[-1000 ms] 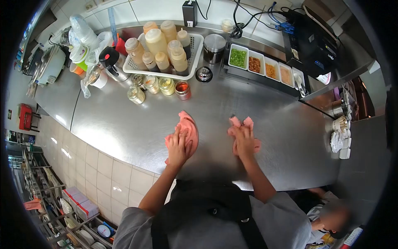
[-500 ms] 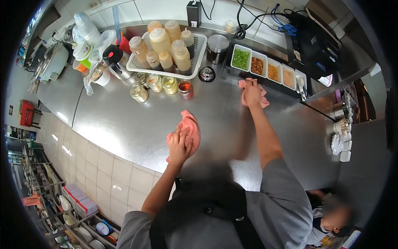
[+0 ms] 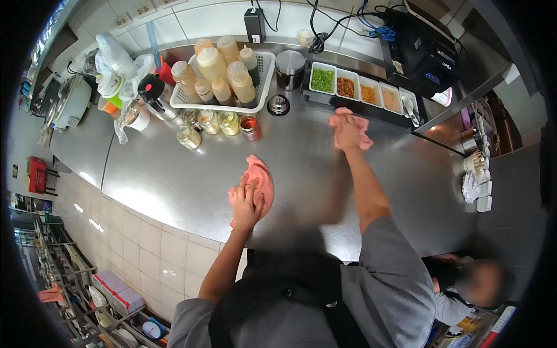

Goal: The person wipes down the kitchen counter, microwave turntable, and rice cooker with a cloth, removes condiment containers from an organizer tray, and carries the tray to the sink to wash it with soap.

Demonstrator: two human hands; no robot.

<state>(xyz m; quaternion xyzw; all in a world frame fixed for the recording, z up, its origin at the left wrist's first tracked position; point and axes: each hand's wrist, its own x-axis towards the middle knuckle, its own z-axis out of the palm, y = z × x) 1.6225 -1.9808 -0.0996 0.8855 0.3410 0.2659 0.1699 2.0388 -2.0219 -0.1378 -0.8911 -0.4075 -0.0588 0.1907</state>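
Note:
My left hand [image 3: 246,207] presses on a crumpled pink cloth [image 3: 264,184] near the front of the steel counter [image 3: 168,174], fingers bent over it. Further back, my right hand [image 3: 348,134] bears down on a second pink cloth [image 3: 364,138], just in front of the black topping tray [image 3: 328,99]. Its fingers rest on the cloth, pointing away from me. In the tray sit white containers of chopped green onion [image 3: 322,78], brown bits [image 3: 346,87] and paler toppings. A jar of red sauce [image 3: 250,127] stands between the hands, further back, beside other small glass jars [image 3: 228,124].
Behind the jars, a white basket [image 3: 264,81] holds several squeeze bottles. A call bell [image 3: 279,105], steel canister [image 3: 289,71] and thermos jug [image 3: 154,95] stand nearby. A black machine [image 3: 430,55] with cables occupies the back right. Another person [image 3: 455,304] is at lower right.
My right hand and its cloth have slid slightly right and toward me relative to the tray. The left hand stays nearly in place. The view has shifted a little; the other person shows more.

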